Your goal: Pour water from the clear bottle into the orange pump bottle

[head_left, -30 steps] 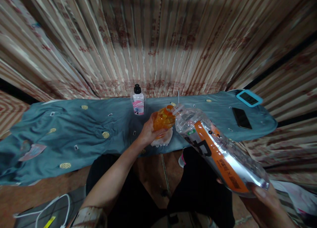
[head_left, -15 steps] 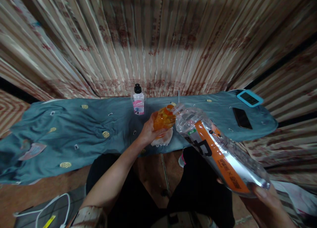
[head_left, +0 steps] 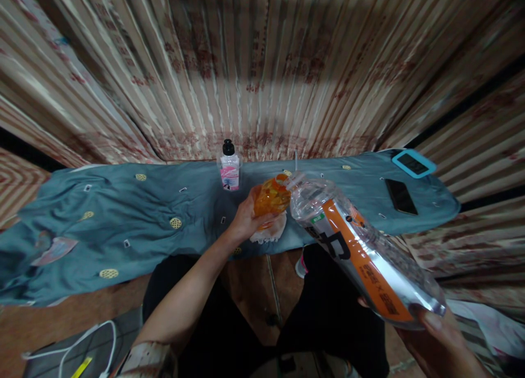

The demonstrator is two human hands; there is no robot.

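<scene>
Your left hand (head_left: 246, 220) is wrapped around the orange cup (head_left: 270, 196), held just above the counter (head_left: 123, 225). Your right hand (head_left: 441, 339) grips the base of the large clear bottle (head_left: 361, 252), which is tilted with its mouth touching the cup rim. The small black-capped bottle (head_left: 229, 172) stands just beyond your left hand.

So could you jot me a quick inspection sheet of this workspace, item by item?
Surface: blue-green patterned cloth covering a long table, wrinkled.
Job's things: large clear bottle with orange label, tilted, its mouth at the orange cup.
Clutter: small bottle with black cap; black phone; blue-framed device; white doily under the cup.
Hands: left hand wraps the cup; right hand holds the large bottle's base.
Cables: white cable on the floor, lower left.
Surroundings: striped curtain behind the table.
</scene>
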